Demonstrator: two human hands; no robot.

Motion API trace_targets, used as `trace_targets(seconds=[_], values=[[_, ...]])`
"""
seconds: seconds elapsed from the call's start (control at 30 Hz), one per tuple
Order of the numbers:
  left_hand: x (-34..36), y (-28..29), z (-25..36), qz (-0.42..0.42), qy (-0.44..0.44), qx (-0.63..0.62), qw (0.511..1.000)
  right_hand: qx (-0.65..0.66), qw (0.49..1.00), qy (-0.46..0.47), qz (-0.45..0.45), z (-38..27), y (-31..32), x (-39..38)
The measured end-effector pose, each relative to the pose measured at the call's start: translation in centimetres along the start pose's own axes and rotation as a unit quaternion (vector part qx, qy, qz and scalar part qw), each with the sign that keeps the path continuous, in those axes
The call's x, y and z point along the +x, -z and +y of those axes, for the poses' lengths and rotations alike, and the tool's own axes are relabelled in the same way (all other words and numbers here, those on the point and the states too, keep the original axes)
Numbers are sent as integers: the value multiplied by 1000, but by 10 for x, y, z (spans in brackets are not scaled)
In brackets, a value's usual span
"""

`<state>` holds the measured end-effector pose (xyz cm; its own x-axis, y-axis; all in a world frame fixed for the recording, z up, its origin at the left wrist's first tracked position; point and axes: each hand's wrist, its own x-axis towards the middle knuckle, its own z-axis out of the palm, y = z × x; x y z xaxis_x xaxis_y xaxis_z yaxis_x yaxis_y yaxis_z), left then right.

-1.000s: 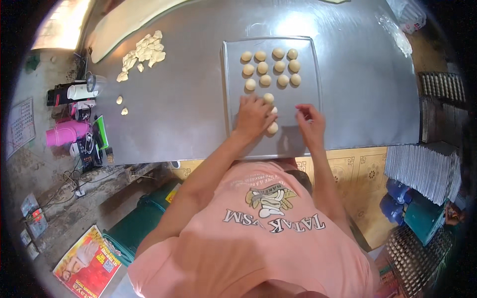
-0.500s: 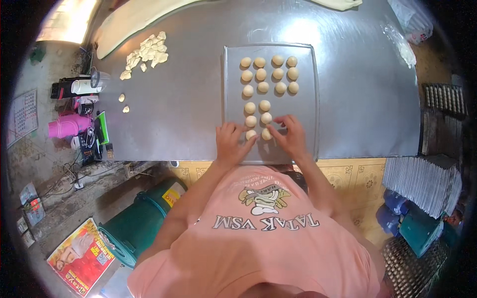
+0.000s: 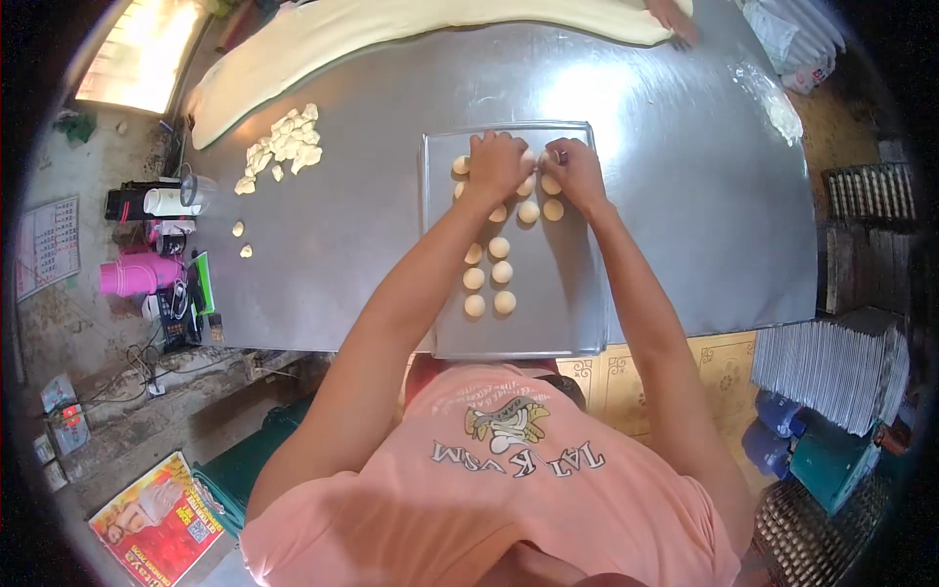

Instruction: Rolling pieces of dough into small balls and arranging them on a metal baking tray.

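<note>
A shallow metal tray lies on the table in front of me, with round dough balls set in rows. My left hand reaches over the tray's far part, its fingers curled at a dough ball in the far row and covering some neighbouring balls. Beside it, my right hand pinches the far ball of the rightmost column, mostly hidden under the fingertips. More balls sit just below the right hand. Nearer to me, two columns of balls stand at the tray's left side.
Cut dough pieces are heaped on the metal table at left, with two small bits nearer. A long dough sheet spans the far edge, another person's hand at its right end. Flour dusts the far right. Stacked trays stand at right.
Both my hands have moved from the nearest dough balls to the far row. The tray appears lower in view and slightly left. A person's hand has come in at the far dough sheet.
</note>
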<state>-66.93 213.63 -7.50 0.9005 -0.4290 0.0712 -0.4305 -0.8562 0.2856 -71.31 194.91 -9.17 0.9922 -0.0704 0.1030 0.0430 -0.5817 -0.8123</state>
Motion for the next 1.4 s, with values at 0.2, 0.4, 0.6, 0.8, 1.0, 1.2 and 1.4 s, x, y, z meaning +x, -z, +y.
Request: trace_targets(seconds=[0.2,0.4,0.6,0.8,1.0,1.2,1.4], values=[[-9,14,4,87,2,-62,994,-42,999,-3,-1,4,-5,4],[-65,43,-19,232,37,-192,953,2,991,65,114,-24,4,-20],[-190,77,-100,246,191,-162,937,-169,981,97,12,-64,-6,-101],[-218,83,-259,216,277,-155,923,-154,973,83,147,-83,-33,-127],[-128,106,-456,268,387,-35,882,-170,970,56,166,-120,-47,-145],[-134,50,-487,294,195,-43,935,-113,981,46,154,-191,-133,-143],[-286,65,-435,255,281,-310,872,-16,994,103,-9,-285,-292,-50]])
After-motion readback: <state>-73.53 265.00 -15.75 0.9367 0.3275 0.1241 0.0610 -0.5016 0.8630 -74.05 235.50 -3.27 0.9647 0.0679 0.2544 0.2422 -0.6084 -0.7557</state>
